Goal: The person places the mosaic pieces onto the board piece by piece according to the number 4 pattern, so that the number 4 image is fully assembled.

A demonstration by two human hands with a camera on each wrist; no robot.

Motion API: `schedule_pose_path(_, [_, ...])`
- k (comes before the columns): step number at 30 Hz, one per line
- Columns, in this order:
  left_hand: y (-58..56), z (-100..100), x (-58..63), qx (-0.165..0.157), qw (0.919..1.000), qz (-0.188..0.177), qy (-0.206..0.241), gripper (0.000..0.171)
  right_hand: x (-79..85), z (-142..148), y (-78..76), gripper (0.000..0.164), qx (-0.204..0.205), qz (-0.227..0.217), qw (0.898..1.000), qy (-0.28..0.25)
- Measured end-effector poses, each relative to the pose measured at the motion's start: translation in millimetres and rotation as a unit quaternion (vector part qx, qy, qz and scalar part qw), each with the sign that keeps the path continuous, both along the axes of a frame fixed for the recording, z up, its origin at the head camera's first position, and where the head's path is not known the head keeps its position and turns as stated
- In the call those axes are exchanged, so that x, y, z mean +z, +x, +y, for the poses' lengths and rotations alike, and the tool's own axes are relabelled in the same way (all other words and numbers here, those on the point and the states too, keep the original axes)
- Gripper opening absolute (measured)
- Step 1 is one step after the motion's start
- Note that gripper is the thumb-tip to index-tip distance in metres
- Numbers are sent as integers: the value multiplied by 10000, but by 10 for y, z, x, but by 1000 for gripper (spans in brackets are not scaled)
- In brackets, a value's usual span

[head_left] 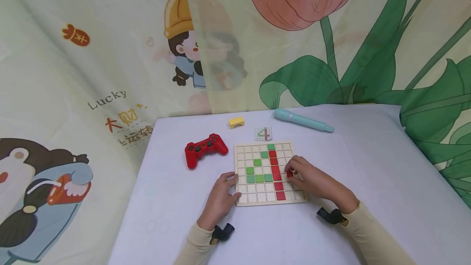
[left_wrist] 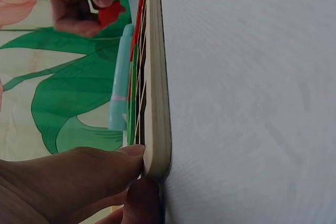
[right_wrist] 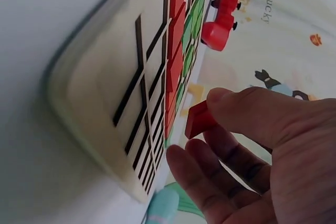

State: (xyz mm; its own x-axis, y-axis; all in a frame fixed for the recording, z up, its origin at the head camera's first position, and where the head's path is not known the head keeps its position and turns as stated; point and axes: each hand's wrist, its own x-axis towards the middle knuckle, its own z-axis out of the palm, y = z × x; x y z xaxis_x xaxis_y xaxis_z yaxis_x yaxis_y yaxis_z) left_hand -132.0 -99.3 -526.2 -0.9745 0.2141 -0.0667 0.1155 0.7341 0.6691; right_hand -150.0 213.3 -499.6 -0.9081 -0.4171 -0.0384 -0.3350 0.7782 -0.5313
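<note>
A pale wooden grid board (head_left: 241, 204) lies on the table between both hands. Set into it are several green tiles (head_left: 259, 178) and a column of red tiles (head_left: 276, 172). My left hand (head_left: 220, 197) touches the board's left edge, its thumb at the near corner and another finger farther up the side. Over the right part of the board, my right hand (head_left: 310, 179) pinches a red tile (right_wrist: 199, 120) between thumb and fingers. In the right wrist view that tile is tilted and apart from the grid. A small pattern card (head_left: 263, 133) showing a similar coloured grid lies behind the board.
To the board's left is a red game controller (head_left: 204, 149). A yellow arch block (head_left: 236, 122) stands near the back edge, and a teal stick with a thicker end (head_left: 303, 120) lies at the back right. A printed cloth (head_left: 228, 19) hangs behind the table.
</note>
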Motion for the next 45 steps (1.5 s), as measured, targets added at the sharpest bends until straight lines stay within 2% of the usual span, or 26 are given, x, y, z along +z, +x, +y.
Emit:
schedule_pose_path(10, [19,16,5,37,10000,-19,2,63,-71,-137,-125,21,88,-307,9995,-38])
schedule_pose_path(20, [9,-1,13,-34,10000,87,-34,61,-164,-111,-126,20,276,40,9993,260])
schedule_pose_path(26, [-1,-20,-13,-135,9998,171,-33,59,-201,-91,-125,21,316,43,9992,250])
schedule_pose_path(31, [-6,-27,-24,-120,9998,162,-10,59,-206,-80,-127,22,370,74,9991,193])
schedule_pose_path(38, [3,-14,-3,-42,10000,66,32,60,-202,-77,-126,31,484,335,9977,329])
schedule_pose_path(45, [-7,-4,-5,-36,10000,48,69,60,-179,-73,-117,30,543,410,9969,407])
